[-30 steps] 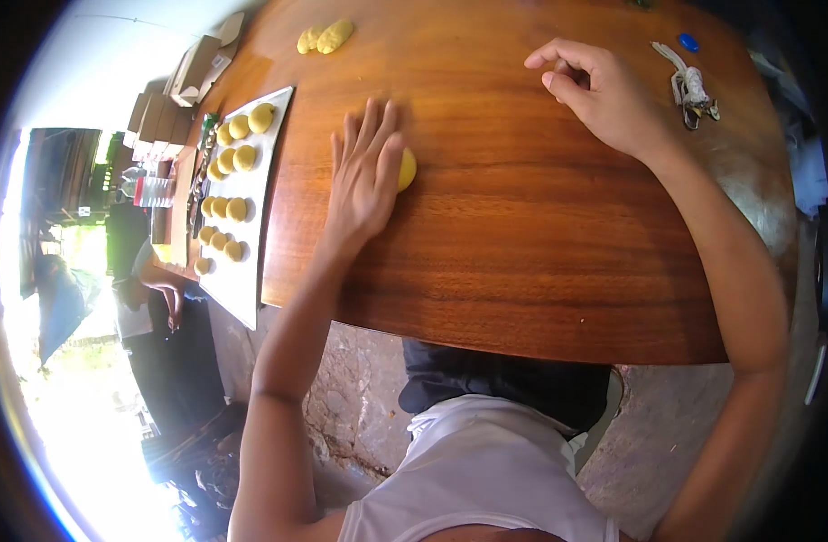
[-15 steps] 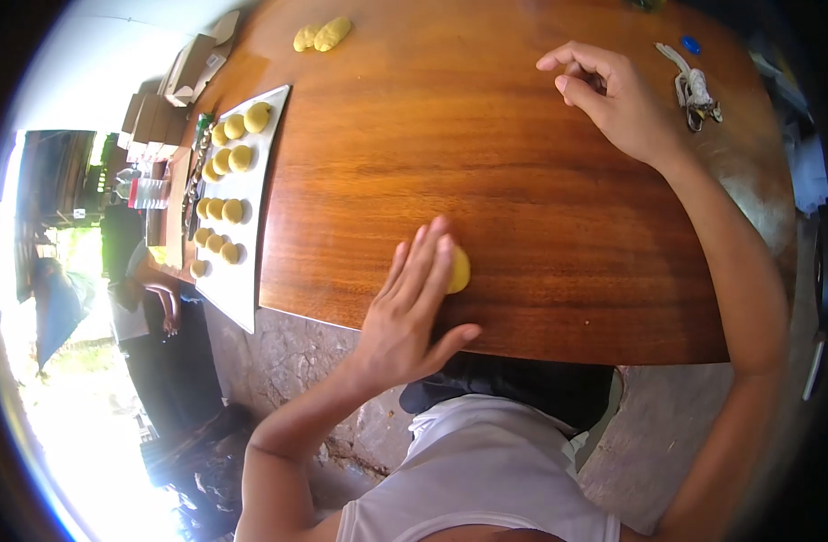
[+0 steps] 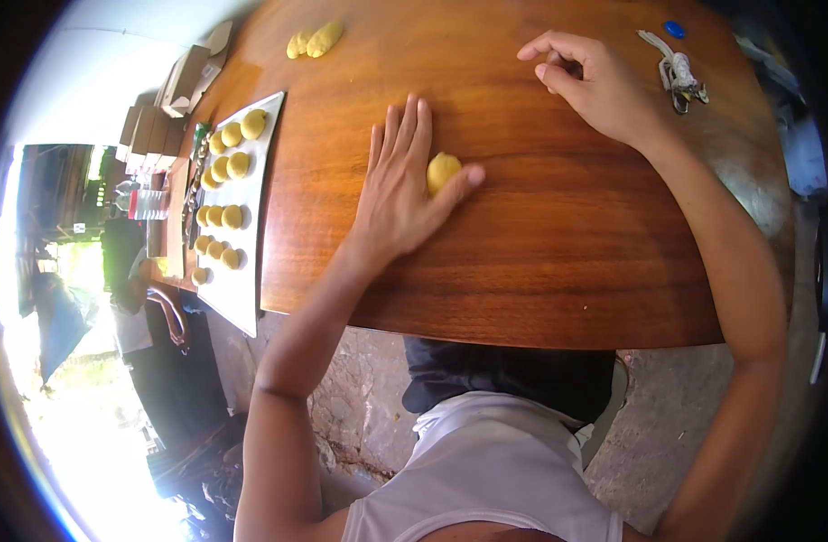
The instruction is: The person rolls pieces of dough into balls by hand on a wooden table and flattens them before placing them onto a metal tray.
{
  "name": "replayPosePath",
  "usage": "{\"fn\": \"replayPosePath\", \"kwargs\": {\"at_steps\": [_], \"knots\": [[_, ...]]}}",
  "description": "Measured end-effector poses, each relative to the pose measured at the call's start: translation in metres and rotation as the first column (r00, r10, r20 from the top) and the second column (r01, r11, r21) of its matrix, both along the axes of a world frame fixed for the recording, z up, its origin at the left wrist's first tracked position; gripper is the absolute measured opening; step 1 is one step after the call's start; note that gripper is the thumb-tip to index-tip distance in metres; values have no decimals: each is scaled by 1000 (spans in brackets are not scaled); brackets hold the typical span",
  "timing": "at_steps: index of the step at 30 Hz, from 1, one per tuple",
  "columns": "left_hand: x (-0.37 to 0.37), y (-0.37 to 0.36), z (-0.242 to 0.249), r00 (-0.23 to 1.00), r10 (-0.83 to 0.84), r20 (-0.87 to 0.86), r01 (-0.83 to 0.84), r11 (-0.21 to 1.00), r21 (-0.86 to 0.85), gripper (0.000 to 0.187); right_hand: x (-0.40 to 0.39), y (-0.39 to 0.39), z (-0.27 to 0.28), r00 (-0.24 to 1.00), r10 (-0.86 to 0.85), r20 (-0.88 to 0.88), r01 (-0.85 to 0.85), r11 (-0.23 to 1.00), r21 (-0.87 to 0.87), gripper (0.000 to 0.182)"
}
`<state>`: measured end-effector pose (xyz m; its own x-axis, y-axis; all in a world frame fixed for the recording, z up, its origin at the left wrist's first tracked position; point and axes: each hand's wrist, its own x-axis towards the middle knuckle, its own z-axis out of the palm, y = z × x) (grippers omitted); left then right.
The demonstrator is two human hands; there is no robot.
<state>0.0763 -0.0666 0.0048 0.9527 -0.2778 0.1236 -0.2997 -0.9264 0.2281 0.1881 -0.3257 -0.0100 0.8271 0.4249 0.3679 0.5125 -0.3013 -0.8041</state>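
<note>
My left hand [image 3: 400, 185] lies flat on the wooden table [image 3: 540, 244], fingers stretched out and pointing away from me. A small ball of yellow dough [image 3: 444, 170] sits against its side, between the index finger and the thumb. Over the table at the right hovers my right hand [image 3: 599, 86], its fingers curled with the thumb near the index finger; whether it holds anything is hidden. At the left edge a metal tray [image 3: 260, 190] bears rows of round dough balls [image 3: 238, 164].
Two larger dough lumps [image 3: 324, 40] lie at the far side. A white cord bundle [image 3: 676, 72] and a blue object [image 3: 674, 29] are at the far right. Boxes [image 3: 184, 81] and a jar [image 3: 148, 204] stand beyond the tray. Another person's arm [image 3: 170, 312] shows at the left.
My left hand has slid forward across the table, and the dough ball has moved forward with it, now showing more beside the thumb. My right hand has barely moved.
</note>
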Motion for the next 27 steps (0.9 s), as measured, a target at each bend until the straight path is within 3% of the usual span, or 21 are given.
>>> {"fn": "replayPosePath", "kwargs": {"at_steps": [11, 14, 18, 20, 23, 24, 27], "knots": [[103, -41, -9, 999, 17, 39, -15, 999, -48, 84, 6, 0, -4, 1000, 0, 26, -1, 999, 49, 20], [113, -41, -8, 995, 59, 75, -53, 996, -75, 80, 6, 3, -4, 989, -13, 150, 5, 999, 49, 18], [105, -41, -7, 993, 7, 120, 3, 996, -86, 78, 5, -1, -5, 990, 1, 138, -5, 1000, 29, 17], [84, -41, -6, 995, -90, 44, 93, 992, -88, 81, 5, -1, -4, 989, 6, 146, -13, 999, 46, 17], [55, -39, -6, 995, -102, -2, 101, 992, -81, 90, 3, -3, -4, 994, -4, 105, 0, 999, 43, 18], [51, -37, -3, 994, -105, -24, 106, 994, 10, 96, 5, -3, -5, 994, 4, 107, -10, 998, 56, 18], [58, -21, 1, 972, -222, -79, 218, 975, -50, 92, 1, -3, -2, 996, 19, 93, -23, 999, 34, 17]]}}
